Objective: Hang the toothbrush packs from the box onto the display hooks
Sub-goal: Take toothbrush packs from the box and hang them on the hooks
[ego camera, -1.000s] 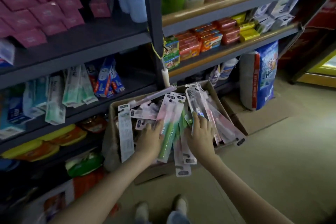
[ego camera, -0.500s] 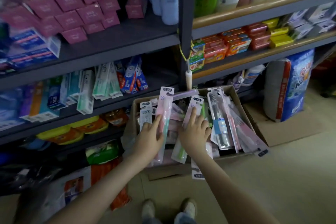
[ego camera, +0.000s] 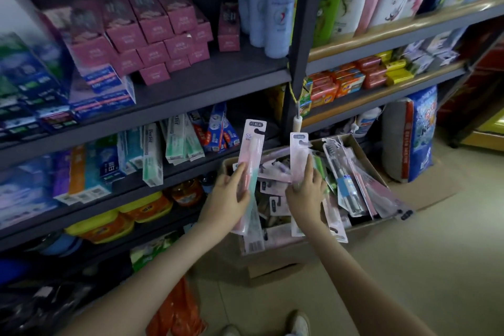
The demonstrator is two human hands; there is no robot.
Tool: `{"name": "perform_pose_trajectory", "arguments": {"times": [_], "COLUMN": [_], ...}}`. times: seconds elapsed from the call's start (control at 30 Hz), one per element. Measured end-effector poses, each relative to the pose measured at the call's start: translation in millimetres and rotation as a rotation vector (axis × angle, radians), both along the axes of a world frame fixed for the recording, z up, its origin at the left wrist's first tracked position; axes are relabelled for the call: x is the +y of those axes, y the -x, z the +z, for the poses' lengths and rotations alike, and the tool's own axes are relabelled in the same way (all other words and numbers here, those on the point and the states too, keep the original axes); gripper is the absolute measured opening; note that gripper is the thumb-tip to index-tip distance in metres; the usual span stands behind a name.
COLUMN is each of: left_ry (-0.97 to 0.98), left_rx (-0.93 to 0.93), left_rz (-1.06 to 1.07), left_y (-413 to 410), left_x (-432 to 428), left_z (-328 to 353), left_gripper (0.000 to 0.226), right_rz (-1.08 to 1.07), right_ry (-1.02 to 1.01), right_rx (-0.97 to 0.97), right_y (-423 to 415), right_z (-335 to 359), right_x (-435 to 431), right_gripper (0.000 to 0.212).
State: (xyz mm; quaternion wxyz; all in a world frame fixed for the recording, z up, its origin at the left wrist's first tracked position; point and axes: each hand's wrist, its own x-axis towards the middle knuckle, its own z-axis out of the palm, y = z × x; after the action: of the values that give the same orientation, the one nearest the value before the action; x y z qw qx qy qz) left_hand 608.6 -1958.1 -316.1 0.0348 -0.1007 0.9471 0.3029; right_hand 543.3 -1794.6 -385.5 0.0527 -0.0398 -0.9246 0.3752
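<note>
A cardboard box on the floor holds several toothbrush packs in a loose heap. My left hand grips a pink and teal toothbrush pack, held upright above the box's left side. My right hand grips a second pink toothbrush pack, also upright, above the middle of the box. No display hooks are visible in this view.
Dark shelves stand right behind the box, with toothpaste cartons level with the raised packs. A shelf upright rises just behind my right hand. A detergent bag leans at the right. My shoes are near the bottom edge.
Both hands have lifted their packs up out of the box heap, and the camera has tilted upward toward the shelves.
</note>
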Motion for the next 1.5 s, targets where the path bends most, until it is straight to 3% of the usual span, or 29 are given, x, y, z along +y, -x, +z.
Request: {"name": "perform_pose_trajectory", "arguments": {"times": [0.13, 0.3, 0.6, 0.73, 1.0, 1.13, 1.5], "left_ry": [-0.037, -0.049, -0.013, 0.055, 0.125, 0.132, 0.189], "left_rx": [0.116, 0.362, 0.769, 0.872, 0.874, 0.856, 0.858], "left_rz": [-0.051, -0.073, 0.024, 0.134, 0.434, 0.542, 0.558], "left_y": [1, 12, 56, 69, 61, 47, 31], "left_x": [-20, -45, -89, -106, -171, -201, -280], "left_z": [29, 92, 220, 264, 285, 280, 297], "left_gripper": [0.065, 0.063, 0.066, 0.073, 0.073, 0.073, 0.073], "right_rz": [0.047, 0.167, 0.536, 0.685, 0.843, 0.893, 0.857], "right_ry": [0.203, 0.320, 0.326, 0.200, 0.086, 0.063, -0.171], "right_rx": [0.167, 0.415, 0.768, 0.822, 0.964, 0.934, 1.043], "right_y": [-12, -7, 57, 96, 137, 140, 129], "right_z": [39, 119, 284, 335, 368, 366, 390], "right_x": [-17, -41, -68, -86, -143, -181, -298], "right_gripper": [0.085, 0.092, 0.094, 0.089, 0.095, 0.093, 0.088]}}
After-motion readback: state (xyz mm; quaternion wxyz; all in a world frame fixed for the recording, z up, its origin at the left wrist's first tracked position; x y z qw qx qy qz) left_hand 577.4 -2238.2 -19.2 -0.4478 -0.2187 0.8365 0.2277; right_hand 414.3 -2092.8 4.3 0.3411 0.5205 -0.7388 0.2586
